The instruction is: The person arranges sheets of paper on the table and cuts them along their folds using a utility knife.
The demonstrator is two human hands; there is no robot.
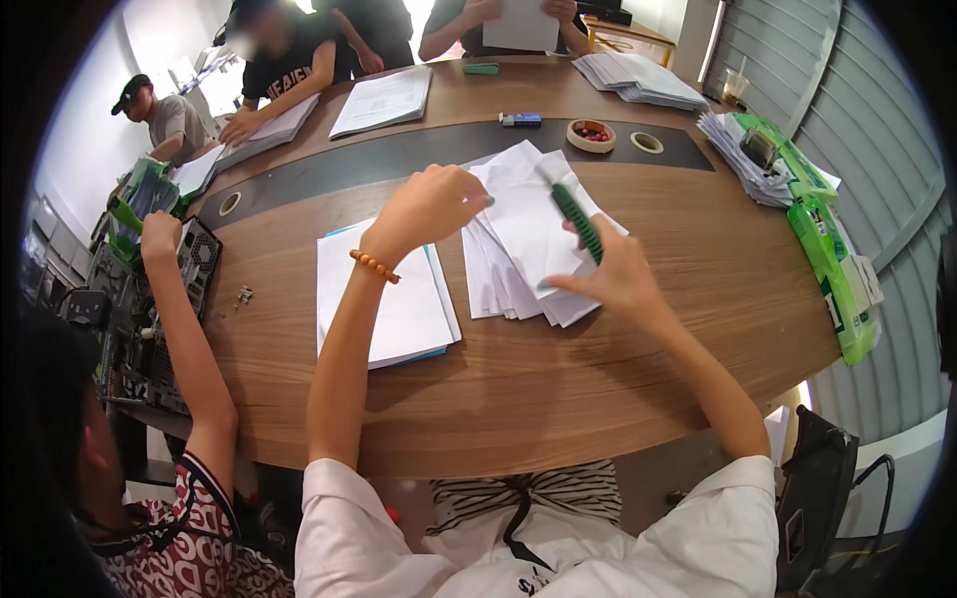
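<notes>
My left hand [435, 207], with an orange bead bracelet at the wrist, is raised over the left edge of a loose pile of white sheets [518, 289], fingers curled; anything inside them is too small to make out. My right hand [608, 271] grips a green ridged tool [573, 211], probably a utility knife, above the same pile; its upper end is blurred. A neater stack of white paper [374, 309], a blue sheet showing beneath, lies to the left on the curved wooden table [698, 379].
A co-worker's hand [159, 234] is at an open metal computer case [145, 339] on the left. Other people [289, 60] sit across with paper stacks [379, 105]. Tape rolls [592, 137], a small blue object [520, 120], a cup [735, 86] and green packages [827, 279] lie around.
</notes>
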